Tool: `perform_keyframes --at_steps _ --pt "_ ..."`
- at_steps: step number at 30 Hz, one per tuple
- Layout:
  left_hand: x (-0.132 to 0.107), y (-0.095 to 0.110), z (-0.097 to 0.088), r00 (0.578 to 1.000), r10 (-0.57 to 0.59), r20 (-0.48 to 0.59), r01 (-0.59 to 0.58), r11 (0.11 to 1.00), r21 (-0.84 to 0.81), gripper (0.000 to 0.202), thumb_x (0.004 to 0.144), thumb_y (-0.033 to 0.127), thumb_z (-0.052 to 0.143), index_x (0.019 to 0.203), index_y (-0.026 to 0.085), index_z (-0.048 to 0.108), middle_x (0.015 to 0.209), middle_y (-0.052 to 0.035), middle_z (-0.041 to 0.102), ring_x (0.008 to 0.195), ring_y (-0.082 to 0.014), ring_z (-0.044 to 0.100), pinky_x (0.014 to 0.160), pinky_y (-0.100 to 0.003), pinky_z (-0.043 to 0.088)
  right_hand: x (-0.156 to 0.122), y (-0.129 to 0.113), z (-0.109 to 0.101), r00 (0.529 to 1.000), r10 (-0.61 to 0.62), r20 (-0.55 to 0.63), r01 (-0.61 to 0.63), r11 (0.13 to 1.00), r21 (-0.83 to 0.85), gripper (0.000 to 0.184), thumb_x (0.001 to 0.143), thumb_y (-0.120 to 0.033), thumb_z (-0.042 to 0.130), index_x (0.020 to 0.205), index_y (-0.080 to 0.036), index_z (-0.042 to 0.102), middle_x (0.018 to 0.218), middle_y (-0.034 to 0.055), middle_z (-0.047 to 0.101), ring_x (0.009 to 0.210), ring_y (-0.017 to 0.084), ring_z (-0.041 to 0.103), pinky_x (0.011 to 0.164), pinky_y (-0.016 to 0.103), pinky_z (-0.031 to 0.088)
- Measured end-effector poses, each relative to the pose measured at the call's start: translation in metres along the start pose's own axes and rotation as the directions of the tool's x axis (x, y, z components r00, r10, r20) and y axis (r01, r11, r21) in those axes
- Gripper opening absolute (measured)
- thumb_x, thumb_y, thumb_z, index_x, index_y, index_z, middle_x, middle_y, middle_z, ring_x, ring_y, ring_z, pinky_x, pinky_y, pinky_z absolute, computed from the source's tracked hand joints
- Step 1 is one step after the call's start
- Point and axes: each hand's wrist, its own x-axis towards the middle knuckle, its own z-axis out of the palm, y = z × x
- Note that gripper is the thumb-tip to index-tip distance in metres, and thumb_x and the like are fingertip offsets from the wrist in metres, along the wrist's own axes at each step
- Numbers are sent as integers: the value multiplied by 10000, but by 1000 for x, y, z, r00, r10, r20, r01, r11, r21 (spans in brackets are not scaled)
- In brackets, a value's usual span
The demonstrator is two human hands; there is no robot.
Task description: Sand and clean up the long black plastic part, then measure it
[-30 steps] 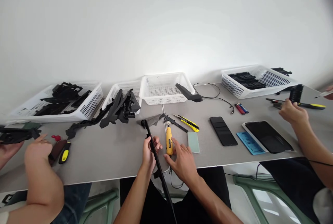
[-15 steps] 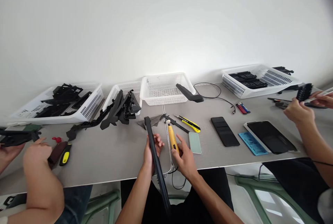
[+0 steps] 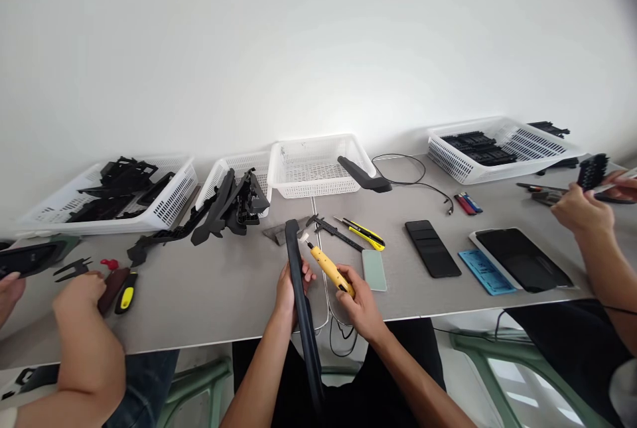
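Observation:
My left hand (image 3: 285,292) is wrapped round a long black plastic trim strip (image 3: 300,302), which stands tilted with its lower end over my lap. In my right hand (image 3: 362,303) is a yellow pen-shaped rotary tool (image 3: 328,267), fingers closed round its body. The tool's white tip (image 3: 304,238) is close to the strip's upper end; whether they touch I cannot tell. Behind them on the table lie a grey cloth (image 3: 277,234), a black caliper (image 3: 338,233) and a yellow utility knife (image 3: 365,234). A pale green rectangular pad (image 3: 373,270) lies beside my right hand.
White baskets stand along the wall: a middle one (image 3: 318,190) with a black trim piece (image 3: 363,176) on its edge, others holding black parts. A phone (image 3: 432,249) and blue tray (image 3: 486,273) lie right. Co-workers' hands (image 3: 82,295) (image 3: 587,212) handle black parts on both sides.
My right hand has closed firmly round the rotary tool and tilted it leftward, bringing its tip toward the strip. The left co-worker's black part has shifted, uncovering a second caliper.

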Motion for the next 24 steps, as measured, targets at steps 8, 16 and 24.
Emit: perform_keyframes --at_steps 8,16,24 --pt "-6 -2 5 998 51 -36 -47 994 100 254 800 321 944 854 162 753 797 8 687 718 -128 645 825 -263 595 1 -8 1 997 42 67 -39 998 -48 389 1006 -353 538 1333 -197 679 1101 63 766 976 268 674 847 357 497" --pt "-7 4 5 999 32 -33 -29 997 71 396 778 207 924 1144 176 776 810 35 680 731 -124 667 856 -288 592 0 1 2 997 79 1 -79 992 94 459 1075 -513 545 1376 -204 700 968 43 711 813 225 597 760 343 463" --pt "-4 7 0 999 22 -43 -22 1000 -2 379 815 91 856 1171 186 767 855 15 676 774 -117 664 715 -205 541 3 -3 4 988 155 -9 -144 937 317 561 1053 -596 613 1467 -223 678 870 3 658 661 152 499 651 305 415"
